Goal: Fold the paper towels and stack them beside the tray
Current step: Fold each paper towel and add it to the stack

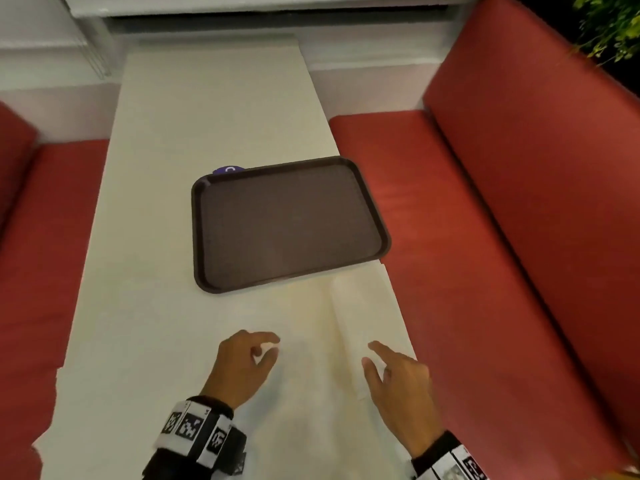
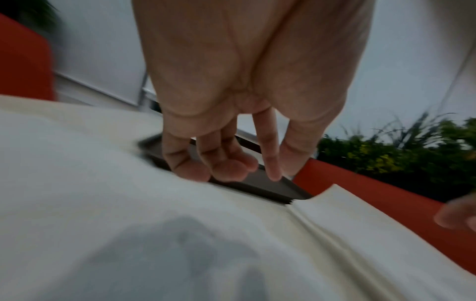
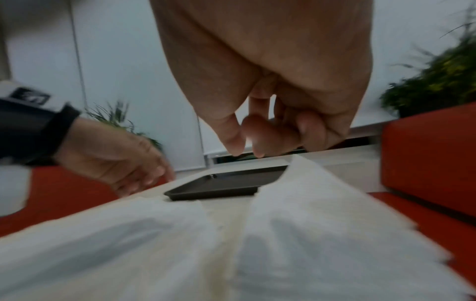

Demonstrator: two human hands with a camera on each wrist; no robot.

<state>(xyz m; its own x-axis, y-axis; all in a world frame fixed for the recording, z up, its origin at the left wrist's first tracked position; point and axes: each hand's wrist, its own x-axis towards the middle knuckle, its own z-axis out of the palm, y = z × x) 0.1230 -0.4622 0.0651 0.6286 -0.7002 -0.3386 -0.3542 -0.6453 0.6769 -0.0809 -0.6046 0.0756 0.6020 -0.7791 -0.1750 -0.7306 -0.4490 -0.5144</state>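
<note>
A dark brown tray lies in the middle of the white table. In front of it lie white paper towels, faint against the table. A wide, rumpled towel spreads under my left hand. A narrower folded towel lies along the table's right edge, just ahead of my right hand. Both hands hover low over the towels with fingers loosely curled, holding nothing. The right index finger points forward. In the wrist views the tray shows beyond the left hand and right hand.
Red padded benches flank the table on both sides. A small purple object peeks out behind the tray's far rim. Green plants stand behind the right bench. A white wall closes off the far end.
</note>
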